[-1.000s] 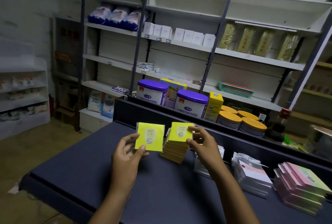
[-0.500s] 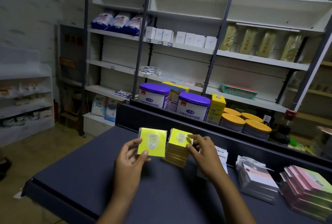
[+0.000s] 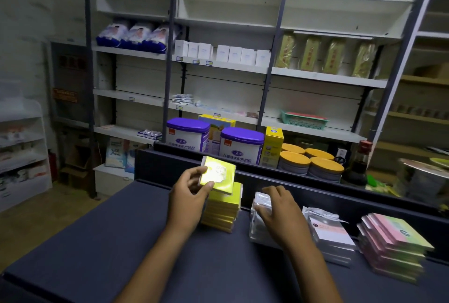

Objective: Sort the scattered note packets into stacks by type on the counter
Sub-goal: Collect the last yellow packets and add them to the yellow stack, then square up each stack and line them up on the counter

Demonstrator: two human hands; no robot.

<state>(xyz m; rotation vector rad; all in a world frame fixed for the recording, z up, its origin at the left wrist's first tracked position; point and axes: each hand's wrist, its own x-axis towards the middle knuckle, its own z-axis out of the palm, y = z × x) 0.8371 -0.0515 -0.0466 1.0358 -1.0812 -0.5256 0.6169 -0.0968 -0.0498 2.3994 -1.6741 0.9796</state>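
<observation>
Pinching a yellow packet point(image 3: 220, 174) in my left hand point(image 3: 188, 196), thumb across its front face, fingers behind, and it's tilted, hanging just above the yellow stack point(image 3: 222, 208). That stack sits right under and a touch to the right of my grip, on the dark counter point(image 3: 97, 242). My right hand point(image 3: 279, 215) is over at the next pile, fingers curled onto the top of the clear-wrapped packets point(image 3: 260, 217); whether they've actually closed on one, I can't tell, since the shiny wrap blurs the edges. Further right of that hand, another stack of clear-wrapped packets with pink and white cards point(image 3: 331, 234) lies flat, and beyond it, well apart from my left grip, the pink-and-green stack point(image 3: 393, 242) sits at the counter's right end. Up past my fingers, behind the counter's raised back edge, two purple-lidded tins point(image 3: 241, 145), a yellow box point(image 3: 273, 145) and orange-lidded tubs point(image 3: 311, 165) stand before the shelving point(image 3: 243, 69).
</observation>
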